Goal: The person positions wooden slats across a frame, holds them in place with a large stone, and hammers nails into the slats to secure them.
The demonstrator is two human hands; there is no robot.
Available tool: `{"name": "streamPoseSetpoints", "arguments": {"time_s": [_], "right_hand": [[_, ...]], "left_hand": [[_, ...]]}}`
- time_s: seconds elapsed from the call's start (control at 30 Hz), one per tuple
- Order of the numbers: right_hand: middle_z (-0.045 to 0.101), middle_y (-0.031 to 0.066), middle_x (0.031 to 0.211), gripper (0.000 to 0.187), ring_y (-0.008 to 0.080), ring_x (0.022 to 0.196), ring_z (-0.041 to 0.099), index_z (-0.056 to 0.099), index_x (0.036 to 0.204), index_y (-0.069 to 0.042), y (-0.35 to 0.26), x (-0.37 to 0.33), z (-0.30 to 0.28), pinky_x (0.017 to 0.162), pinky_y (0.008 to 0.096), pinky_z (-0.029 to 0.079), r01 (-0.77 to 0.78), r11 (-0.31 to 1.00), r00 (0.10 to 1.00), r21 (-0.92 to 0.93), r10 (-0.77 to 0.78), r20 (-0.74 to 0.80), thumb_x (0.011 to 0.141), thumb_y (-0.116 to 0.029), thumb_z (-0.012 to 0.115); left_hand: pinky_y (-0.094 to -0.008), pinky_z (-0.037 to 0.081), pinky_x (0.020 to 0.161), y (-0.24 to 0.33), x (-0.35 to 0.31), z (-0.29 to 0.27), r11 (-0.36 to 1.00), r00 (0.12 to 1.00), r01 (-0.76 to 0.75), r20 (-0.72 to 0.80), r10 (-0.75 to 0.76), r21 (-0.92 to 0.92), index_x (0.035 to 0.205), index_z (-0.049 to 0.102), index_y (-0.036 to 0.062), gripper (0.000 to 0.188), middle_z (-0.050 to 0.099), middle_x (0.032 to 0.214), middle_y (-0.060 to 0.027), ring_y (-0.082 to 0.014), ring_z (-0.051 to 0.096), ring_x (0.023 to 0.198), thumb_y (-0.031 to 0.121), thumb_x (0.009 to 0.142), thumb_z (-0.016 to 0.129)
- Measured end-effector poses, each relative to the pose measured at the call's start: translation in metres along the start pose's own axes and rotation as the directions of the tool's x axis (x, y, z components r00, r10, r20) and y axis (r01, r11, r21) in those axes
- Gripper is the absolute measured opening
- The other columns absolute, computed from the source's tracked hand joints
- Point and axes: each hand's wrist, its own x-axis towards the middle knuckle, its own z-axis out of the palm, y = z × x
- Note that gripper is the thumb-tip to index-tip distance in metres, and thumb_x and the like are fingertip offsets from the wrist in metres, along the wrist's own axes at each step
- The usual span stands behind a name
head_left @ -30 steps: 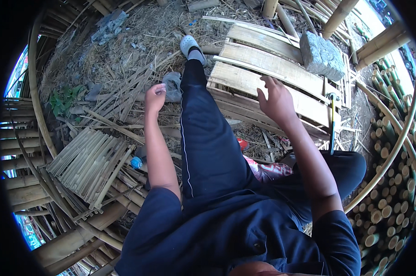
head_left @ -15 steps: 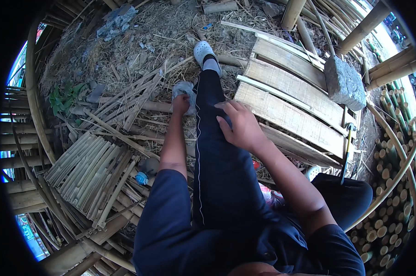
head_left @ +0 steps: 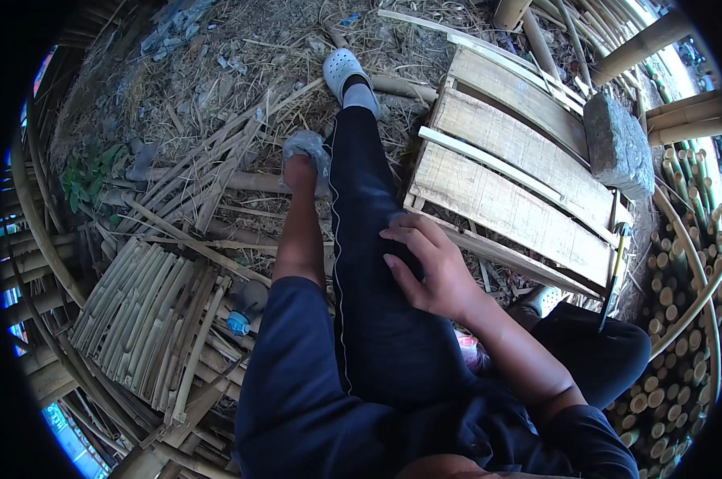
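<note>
Reaching down beside our outstretched leg (head_left: 361, 263), we have the left hand (head_left: 299, 177) at a crumpled grey rag (head_left: 307, 146) on the ground. The grip there looks closed on the rag: the fingers are buried in its folds, so we judge this from the bunched cloth and not from the fingertips themselves. The rag sits at the far end of that grip, touching the trouser leg on its right, with straw and loose bamboo slats (head_left: 209, 172) just to its left.

Our right hand (head_left: 426, 270) holds nothing. Its grip is open, and the fingers lie spread and flat on the thigh, nearer to us than the left grip and across the leg from it.

We judge the step in hand to be the pick-up of the rag, with the hold made but the cloth not yet lifted off the ground. The next move would call for a firm pinch, since the cloth is limp and could snag on the slats beside it, and for a lift straight up along the leg.

Well to the right of both grips lie a plank pallet (head_left: 505, 188), a stone block (head_left: 616, 148) and a yellow-handled blade (head_left: 614, 271), all untouched.
</note>
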Motion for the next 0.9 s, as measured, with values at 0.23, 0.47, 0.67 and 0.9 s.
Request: {"name": "streamPoseSetpoints", "arguments": {"time_s": [0.23, 0.47, 0.67, 0.9], "right_hand": [[0.06, 0.0161, 0.117, 0.032, 0.0372, 0.111, 0.062, 0.062, 0.117, -0.002, -0.005, 0.001, 0.0, 0.093, 0.0437, 0.054, -0.024, 1.0, 1.0, 0.004, 0.024, -0.002, 0.088, -0.009, 0.073], [0.059, 0.0165, 0.121, 0.032, 0.0379, 0.113, 0.062, 0.062, 0.118, -0.003, -0.014, -0.01, -0.003, 0.094, 0.0446, 0.053, -0.011, 0.999, 1.0, -0.045, 0.011, -0.007, 0.091, -0.016, 0.074], [0.06, 0.0178, 0.122, 0.032, 0.0388, 0.114, 0.062, 0.063, 0.118, -0.002, -0.015, -0.024, -0.014, 0.096, 0.0442, 0.053, -0.054, 0.998, 0.998, -0.043, 0.053, -0.02, 0.092, -0.018, 0.073], [0.062, 0.0179, 0.115, 0.028, 0.0398, 0.108, 0.064, 0.064, 0.114, -0.001, -0.029, -0.035, -0.047, 0.091, 0.045, 0.054, -0.056, 0.998, 0.993, -0.007, 0.055, -0.106, 0.092, -0.014, 0.073]], "left_hand": [[-0.0468, 0.059, 0.076, 0.002, -0.012, -0.035, 0.988, 0.985, -0.102, -0.149, 0.085, -0.112, 0.088, 0.081, 0.0139, 0.015, 0.075, 0.092, -0.0153, -0.0365, 0.074, 0.085, 0.026, 0.082, 0.075], [-0.0465, 0.058, 0.082, -0.015, -0.003, -0.058, 0.992, 0.992, -0.117, -0.059, 0.114, -0.052, 0.096, 0.081, 0.0133, 0.019, 0.075, 0.095, -0.0166, -0.0368, 0.073, 0.09, 0.022, 0.079, 0.077], [-0.0464, 0.057, 0.09, -0.006, -0.01, -0.049, 0.984, 0.992, -0.107, -0.087, 0.095, -0.143, 0.107, 0.08, 0.0156, 0.029, 0.075, 0.103, -0.0158, -0.0367, 0.072, 0.097, 0.019, 0.079, 0.075], [-0.0308, 0.057, 0.075, -0.004, -0.013, -0.112, 0.658, 0.959, 0.001, -0.186, -0.214, -0.753, 0.117, 0.074, -0.0003, 0.035, 0.077, 0.101, -0.0143, -0.0191, 0.074, 0.087, 0.011, 0.086, 0.082]]}}
